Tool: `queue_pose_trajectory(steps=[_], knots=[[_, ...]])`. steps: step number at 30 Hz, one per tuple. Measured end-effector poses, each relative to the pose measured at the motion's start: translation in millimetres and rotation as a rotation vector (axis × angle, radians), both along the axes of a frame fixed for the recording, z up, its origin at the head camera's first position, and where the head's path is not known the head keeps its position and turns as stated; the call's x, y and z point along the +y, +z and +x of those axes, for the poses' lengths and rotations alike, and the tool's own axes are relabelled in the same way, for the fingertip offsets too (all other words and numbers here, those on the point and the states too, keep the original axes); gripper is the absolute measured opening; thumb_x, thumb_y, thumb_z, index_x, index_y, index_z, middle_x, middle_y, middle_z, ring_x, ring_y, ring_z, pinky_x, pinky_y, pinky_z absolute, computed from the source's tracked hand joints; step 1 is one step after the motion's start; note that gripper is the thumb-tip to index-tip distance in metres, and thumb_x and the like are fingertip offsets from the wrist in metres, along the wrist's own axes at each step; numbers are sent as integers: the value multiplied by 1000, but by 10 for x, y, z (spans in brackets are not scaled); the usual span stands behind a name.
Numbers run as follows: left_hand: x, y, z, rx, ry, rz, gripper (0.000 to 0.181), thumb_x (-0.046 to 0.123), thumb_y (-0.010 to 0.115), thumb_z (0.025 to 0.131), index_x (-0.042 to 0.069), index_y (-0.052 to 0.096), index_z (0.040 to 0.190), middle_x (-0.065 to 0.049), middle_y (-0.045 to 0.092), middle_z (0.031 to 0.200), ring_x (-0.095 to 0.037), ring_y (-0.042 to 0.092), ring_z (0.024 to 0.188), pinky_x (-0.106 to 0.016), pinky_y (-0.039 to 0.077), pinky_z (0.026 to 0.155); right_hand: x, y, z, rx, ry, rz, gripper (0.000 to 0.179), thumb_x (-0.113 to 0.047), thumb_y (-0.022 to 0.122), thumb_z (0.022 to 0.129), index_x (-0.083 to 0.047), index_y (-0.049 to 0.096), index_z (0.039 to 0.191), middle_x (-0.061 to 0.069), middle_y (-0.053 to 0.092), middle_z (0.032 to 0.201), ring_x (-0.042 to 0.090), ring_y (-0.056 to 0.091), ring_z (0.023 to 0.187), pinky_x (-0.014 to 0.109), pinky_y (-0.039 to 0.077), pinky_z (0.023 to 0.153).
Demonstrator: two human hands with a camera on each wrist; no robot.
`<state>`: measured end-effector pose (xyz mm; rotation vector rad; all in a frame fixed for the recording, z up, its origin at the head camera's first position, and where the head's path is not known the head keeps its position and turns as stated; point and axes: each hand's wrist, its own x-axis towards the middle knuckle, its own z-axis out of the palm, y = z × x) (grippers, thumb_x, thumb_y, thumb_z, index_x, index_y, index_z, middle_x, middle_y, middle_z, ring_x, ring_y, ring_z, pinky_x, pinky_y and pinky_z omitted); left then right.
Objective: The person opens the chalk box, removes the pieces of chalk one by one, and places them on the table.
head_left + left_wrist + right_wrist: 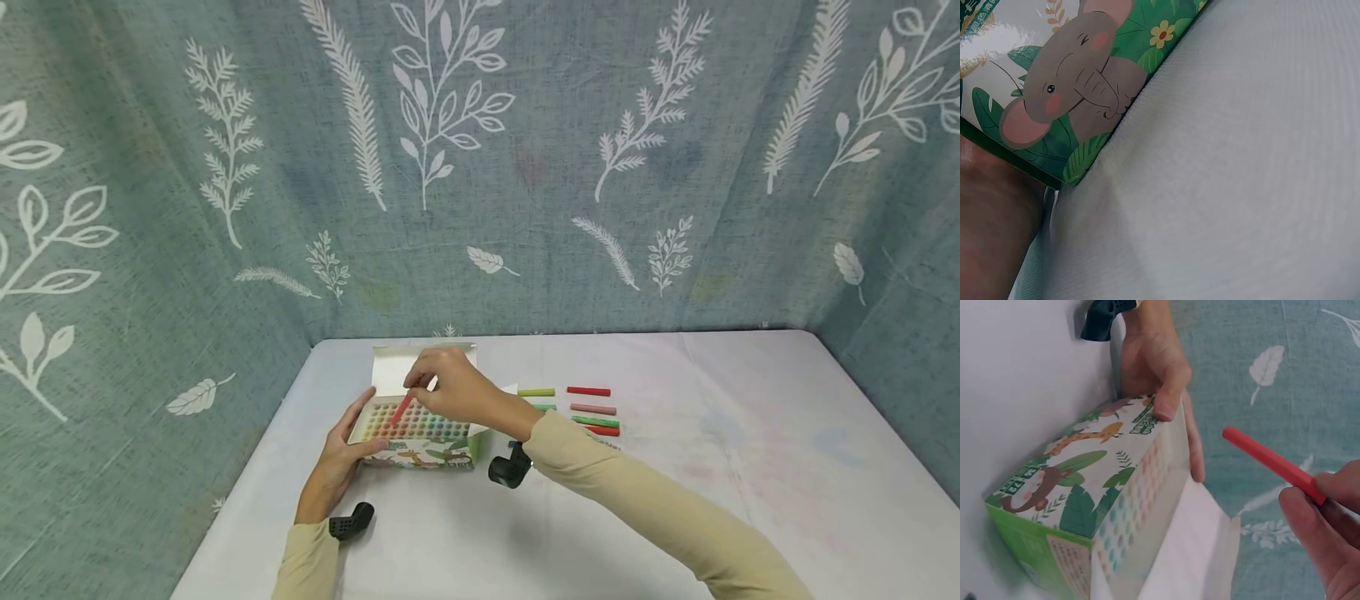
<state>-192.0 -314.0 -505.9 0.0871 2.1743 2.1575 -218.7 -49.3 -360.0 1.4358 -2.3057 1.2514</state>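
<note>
A cardboard box (431, 455) with printed animals and leaves stands on the table, its white lid (388, 368) raised at the back. Inside is a pale tray (1129, 503) with rows of small holes showing various colours. My left hand (341, 462) grips the box's left end, thumb on the front and fingers round the back. Between thumb and fingers, my right hand (459, 393) pinches a slim red crayon-like stick (1269, 457) over the tray. The left wrist view shows an elephant print (1072, 87) on the box front.
Several similar sticks lie right of the box, among them a red one (588, 391), a pink one (593, 409) and a green one (595, 422). A yellow-green stick (536, 392) lies closer to the box. Behind the white table (720, 467) hangs a leaf-patterned curtain (540, 208).
</note>
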Motion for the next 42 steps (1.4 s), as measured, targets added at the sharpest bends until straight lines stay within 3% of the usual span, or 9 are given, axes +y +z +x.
queue_pose_trajectory(steps=[8,27,34,37,42], knots=[[-22,-22,16,28,-37,22,88,2,71,82,31,24,151,-11,31,145,-19,50,117,-30,48,87,203,6,68,-43,-47,-49,8,0,67,85,-4,72,87,4,66,86,13,64,77,14,49,64],[-25,-40,-2,48,-42,2,88,4,72,82,33,24,150,-6,20,153,-18,37,130,-25,43,94,647,-103,120,-145,-94,-162,6,2,69,83,-1,72,87,5,65,85,14,64,76,21,53,64],[-24,-35,9,50,-43,14,86,1,70,83,33,26,150,-3,20,153,-18,37,131,-26,43,94,787,-136,129,-209,-106,-211,6,1,69,84,0,72,89,9,66,87,23,66,72,24,54,63],[-17,-31,18,58,-52,28,85,0,69,84,32,26,150,-4,21,153,-19,38,130,-27,44,94,853,-124,148,-233,-131,-226,6,0,69,84,0,73,88,8,66,86,24,66,71,24,54,62],[-15,-27,11,66,-63,31,85,1,69,84,32,26,150,-5,21,153,-17,40,128,-27,44,94,975,-134,178,-285,-214,-239,6,-1,71,82,-4,74,87,2,67,86,15,66,76,25,55,64]])
